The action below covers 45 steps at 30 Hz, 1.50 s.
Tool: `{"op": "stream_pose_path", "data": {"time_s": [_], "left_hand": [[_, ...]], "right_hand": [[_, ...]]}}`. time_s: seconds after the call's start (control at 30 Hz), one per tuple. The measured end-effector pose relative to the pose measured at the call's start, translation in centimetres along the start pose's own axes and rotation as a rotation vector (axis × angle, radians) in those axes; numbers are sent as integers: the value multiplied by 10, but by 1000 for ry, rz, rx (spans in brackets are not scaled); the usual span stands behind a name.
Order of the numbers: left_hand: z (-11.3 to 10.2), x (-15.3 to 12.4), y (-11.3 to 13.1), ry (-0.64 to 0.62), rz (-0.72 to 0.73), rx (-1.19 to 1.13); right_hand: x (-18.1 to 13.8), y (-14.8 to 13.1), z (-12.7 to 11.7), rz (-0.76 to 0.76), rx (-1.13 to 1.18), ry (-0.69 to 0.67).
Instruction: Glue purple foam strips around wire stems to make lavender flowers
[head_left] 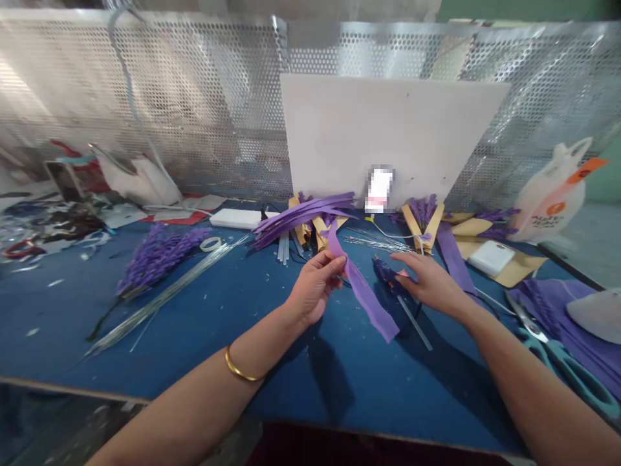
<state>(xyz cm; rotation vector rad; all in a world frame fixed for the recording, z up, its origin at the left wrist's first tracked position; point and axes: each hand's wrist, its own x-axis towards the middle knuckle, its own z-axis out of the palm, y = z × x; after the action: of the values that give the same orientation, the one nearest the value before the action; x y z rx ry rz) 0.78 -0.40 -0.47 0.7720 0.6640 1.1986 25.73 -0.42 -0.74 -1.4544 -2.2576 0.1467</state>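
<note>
My left hand (317,285), closed in a pinch, holds a strip of purple ribbon (371,304) that slants down to the right over the blue table. Just right of it, my right hand (431,281) is open, thumb and fingers apart, at a dark glue gun (385,273); whether the thumb touches it I cannot tell. A clear glue stick (414,323) extends from the gun's rear toward me. Behind my left hand lies a bundle of purple strips (305,217). Small lavender bouquets in tan paper (424,220) stand beyond my right hand.
Scissors (557,356) and purple cloth (582,310) lie at right, near a white box (491,257) and plastic bag (553,194). Lavender stems (155,255) and thin wires (169,294) lie left. A white board (388,129) and phone (379,188) stand at back.
</note>
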Motion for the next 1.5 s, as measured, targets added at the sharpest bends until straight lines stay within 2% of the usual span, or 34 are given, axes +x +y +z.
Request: {"op": "stream_pose_path", "data": {"time_s": [0.1, 0.17, 0.33, 0.53, 0.6, 0.67, 0.73, 0.8, 0.87, 0.9, 0.93, 1.03, 1.17, 1.33, 1.5], "left_hand": [[3, -1, 0, 58, 116, 71], [4, -1, -1, 88, 170, 108], [5, -2, -3, 121, 215, 119], [7, -3, -6, 70, 75, 57], [6, -4, -9, 61, 23, 127], [4, -6, -11, 116, 59, 312], [1, -9, -10, 224, 286, 593], [-1, -12, -5, 291, 674, 861], [-2, -12, 2, 216, 1012, 1063], [-2, -12, 5, 132, 1105, 1142], [-3, -10, 8, 34, 1139, 1215], [-7, -4, 11, -186, 1034, 1371], [-9, -3, 10, -324, 830, 1414], [-3, -13, 13, -302, 725, 1303], [0, -15, 11, -226, 626, 1262]], "right_hand": [[-7, -38, -1, 26, 465, 53], [-13, -56, 1, 3, 589, 40], [-20, -70, 6, 65, 452, 70], [-18, -66, 2, 70, 371, 265], [-16, -63, 1, 41, 333, 316], [-15, -59, -2, -47, 226, 350], [-14, -55, -7, -182, 86, 386], [-13, -51, -11, -313, -25, 434], [-13, -49, -15, -409, -83, 472], [-13, -49, -16, -444, -99, 479], [-13, -49, -16, -474, -108, 478], [-14, -49, -17, -539, -108, 462], [-15, -50, -18, -551, -75, 469], [-13, -49, -20, -458, 36, 489], [-11, -48, -16, -387, 110, 451]]}}
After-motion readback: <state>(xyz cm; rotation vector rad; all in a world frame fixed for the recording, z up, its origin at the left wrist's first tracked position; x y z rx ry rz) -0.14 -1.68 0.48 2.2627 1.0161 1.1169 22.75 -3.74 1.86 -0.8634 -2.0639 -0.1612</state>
